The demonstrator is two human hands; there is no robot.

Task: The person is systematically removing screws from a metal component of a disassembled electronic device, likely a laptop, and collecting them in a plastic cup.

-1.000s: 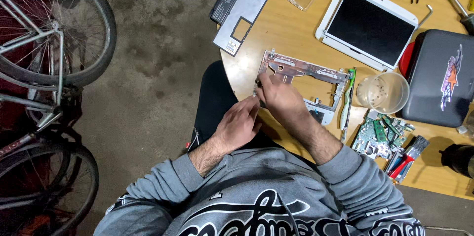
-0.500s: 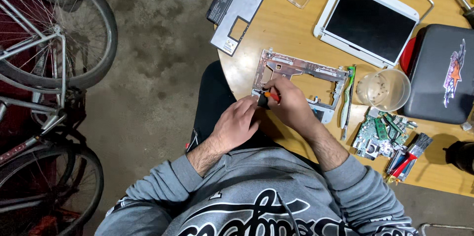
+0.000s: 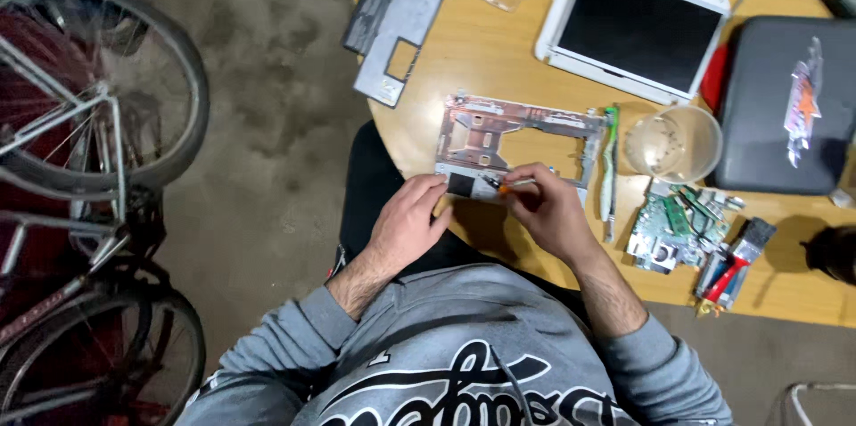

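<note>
- Right hand (image 3: 548, 212) is curled tight around a small screwdriver (image 3: 501, 185) with an orange collar, fingers pinched shut on the handle, tip aimed towards nine o'clock.
- That tip sits on the near edge of the metal laptop frame (image 3: 517, 136), right at a dark patch on its lower rail.
- Left hand (image 3: 406, 225) rests at the frame's seven o'clock corner, fingers loosely bent with the tips pressed on the edge; it grips nothing, just steadies.
- The frame lies flat on the round wooden table (image 3: 473, 51), just beyond both hands, near the table's closest rim.
- At twelve o'clock from the frame, a white-rimmed screen panel (image 3: 637, 29) lies face up.
- At ten o'clock, a grey cover plate (image 3: 397, 20) with a cut-out hangs over the table's edge.
- At three o'clock, a clear plastic cup (image 3: 673, 142) stands, with a green-handled tool (image 3: 610, 167) lying between it and the frame.
- At four o'clock, a green circuit board (image 3: 673, 225) lies beside a cluster of red and black tools (image 3: 731, 261).
- Far right, a grey case (image 3: 785, 105) lies closed.
- Off the table at nine o'clock, bicycle wheels (image 3: 98, 96) stand on the concrete floor.
</note>
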